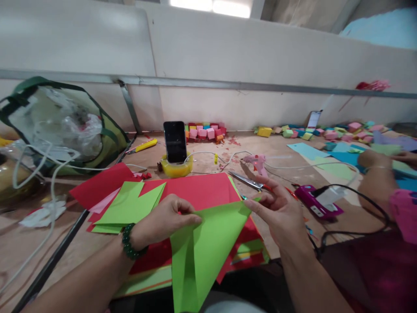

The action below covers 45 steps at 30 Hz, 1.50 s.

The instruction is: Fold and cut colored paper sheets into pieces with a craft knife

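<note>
A bright green paper sheet (211, 243), folded with a crease down it, hangs between my two hands above a stack of coloured paper. My left hand (169, 217), with a dark green bead bracelet at the wrist, pinches the sheet's upper left edge. At its upper right corner my right hand (275, 208) holds the paper between thumb and fingers. Beneath lies red paper (195, 189). Folded green pieces (130, 204) rest on the stack's left side. Scissors (247, 180) with orange handles lie just beyond my right hand, partly hidden by it.
A phone (175, 141) stands in a yellow tape roll (177, 167). Behind are small paper cubes (206, 132). A pink glue gun (256, 163) and purple power strip (317, 202) lie right, with cords. A yellow cutter (146, 145) and bag (65, 126) are left. Another person's arm (376, 182) is at right.
</note>
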Motion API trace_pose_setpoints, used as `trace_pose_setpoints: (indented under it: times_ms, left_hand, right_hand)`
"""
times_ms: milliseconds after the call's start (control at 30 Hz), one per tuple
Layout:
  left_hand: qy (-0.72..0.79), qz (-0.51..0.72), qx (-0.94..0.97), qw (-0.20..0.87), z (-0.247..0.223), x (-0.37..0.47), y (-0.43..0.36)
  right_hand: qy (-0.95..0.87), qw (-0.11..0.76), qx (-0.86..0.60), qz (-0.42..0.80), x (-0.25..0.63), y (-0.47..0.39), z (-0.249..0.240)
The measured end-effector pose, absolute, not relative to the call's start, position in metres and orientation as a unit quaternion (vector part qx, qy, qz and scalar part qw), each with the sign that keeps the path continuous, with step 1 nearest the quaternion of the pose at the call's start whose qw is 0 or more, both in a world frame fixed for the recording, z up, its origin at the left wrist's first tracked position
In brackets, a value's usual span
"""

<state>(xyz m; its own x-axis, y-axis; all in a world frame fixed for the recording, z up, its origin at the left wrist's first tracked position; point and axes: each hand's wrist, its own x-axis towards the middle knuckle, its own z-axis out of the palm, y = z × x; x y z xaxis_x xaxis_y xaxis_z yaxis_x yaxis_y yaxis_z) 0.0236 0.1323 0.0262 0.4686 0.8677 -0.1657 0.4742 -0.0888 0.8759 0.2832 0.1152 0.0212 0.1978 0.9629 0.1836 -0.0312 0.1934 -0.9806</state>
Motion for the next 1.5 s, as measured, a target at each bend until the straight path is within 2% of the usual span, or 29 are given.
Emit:
trace_pose_setpoints:
  times_ms: [367, 767, 1100, 1500]
  left_hand:
    - [0.495, 0.227, 0.676, 0.497, 0.028, 0.025, 0.135]
    - [0.491, 0.231, 0.677, 0.497, 0.031, 0.024, 0.133]
    - [0.474, 0.242, 0.655, 0.536, 0.025, 0.019, 0.137]
    - [0.469, 0.243, 0.645, 0.553, 0.030, 0.019, 0.134]
  right_hand:
    - [-0.469, 0.617, -0.477, 0.415, 0.284, 0.118, 0.018]
    - [-0.472, 0.548, -0.521, 0.454, 0.288, 0.115, 0.029]
    - [-0.497, 0.575, -0.516, 0.395, 0.298, 0.112, 0.019]
    - [-0.512, 0.591, -0.528, 0.331, 0.289, 0.091, 0.032]
